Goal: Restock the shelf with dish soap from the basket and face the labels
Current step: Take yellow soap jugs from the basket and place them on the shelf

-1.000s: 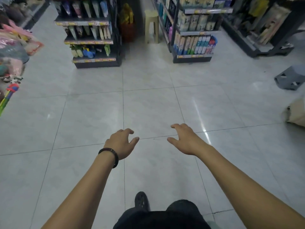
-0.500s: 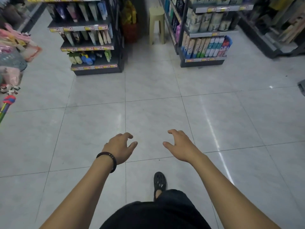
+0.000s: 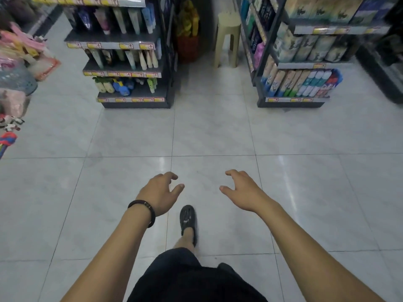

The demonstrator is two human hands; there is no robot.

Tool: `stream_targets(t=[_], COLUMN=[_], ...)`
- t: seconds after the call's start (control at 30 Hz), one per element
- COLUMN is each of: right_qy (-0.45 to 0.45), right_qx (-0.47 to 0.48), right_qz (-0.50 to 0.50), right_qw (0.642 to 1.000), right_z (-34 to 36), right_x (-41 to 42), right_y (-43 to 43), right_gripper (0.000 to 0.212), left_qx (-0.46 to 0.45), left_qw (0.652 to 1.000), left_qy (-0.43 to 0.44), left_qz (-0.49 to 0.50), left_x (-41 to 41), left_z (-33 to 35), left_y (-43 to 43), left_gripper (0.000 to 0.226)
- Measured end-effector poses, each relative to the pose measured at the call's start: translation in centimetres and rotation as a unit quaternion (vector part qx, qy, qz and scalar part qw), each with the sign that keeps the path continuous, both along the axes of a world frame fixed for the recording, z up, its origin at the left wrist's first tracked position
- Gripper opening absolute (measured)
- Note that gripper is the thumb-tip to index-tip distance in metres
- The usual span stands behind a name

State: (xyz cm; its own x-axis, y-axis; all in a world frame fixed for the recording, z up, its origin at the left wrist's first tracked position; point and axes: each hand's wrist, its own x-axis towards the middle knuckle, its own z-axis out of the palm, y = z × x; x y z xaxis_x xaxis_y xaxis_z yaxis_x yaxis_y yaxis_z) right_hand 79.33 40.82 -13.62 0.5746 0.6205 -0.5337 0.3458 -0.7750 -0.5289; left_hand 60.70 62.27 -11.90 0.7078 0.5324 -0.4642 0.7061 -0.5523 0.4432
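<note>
**Facing open floor, hands empty**

Left hand (image 3: pixel 160 194) and right hand (image 3: pixel 244 189) reach forward over bare tiles (image 3: pixel 213 131), fingers loosely curled, spread, holding nothing. Left shelf (image 3: pixel 122 74) and right shelf (image 3: pixel 294 99) stand well ahead, aisle between. Bottles (image 3: pixel 109 86) on left shelf's lowest tier; kind unreadable.

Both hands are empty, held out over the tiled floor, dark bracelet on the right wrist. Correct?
No. The head view shows the bracelet on the left wrist, not the right. The rest holds: the left hand and the right hand are empty, held out over the tiled floor.
</note>
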Motion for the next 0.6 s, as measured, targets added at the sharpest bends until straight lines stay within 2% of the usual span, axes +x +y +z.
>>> stream_targets(t=[0.2,0.33,0.6], right_qy=[0.003,-0.007,0.001], right_qx=[-0.019,-0.010,0.004], right_qz=[-0.002,-0.029,-0.070], right_qw=[1.000,0.999,0.998], right_z=[1.8,2.3,-0.1], right_x=[10.4,17.4,33.8], right_y=[11.3,16.3,26.0], right_gripper=[0.070,0.066,0.073], left_qx=[-0.008,0.007,0.005], left_qw=[0.998,0.998,0.996], left_qy=[0.027,0.014,0.035], left_qz=[-0.049,-0.068,-0.084], left_x=[10.9,19.6,37.0], left_z=[0.1,1.4,1.7], left_y=[12.2,19.1,30.5], left_gripper=[0.049,0.047,0.046])
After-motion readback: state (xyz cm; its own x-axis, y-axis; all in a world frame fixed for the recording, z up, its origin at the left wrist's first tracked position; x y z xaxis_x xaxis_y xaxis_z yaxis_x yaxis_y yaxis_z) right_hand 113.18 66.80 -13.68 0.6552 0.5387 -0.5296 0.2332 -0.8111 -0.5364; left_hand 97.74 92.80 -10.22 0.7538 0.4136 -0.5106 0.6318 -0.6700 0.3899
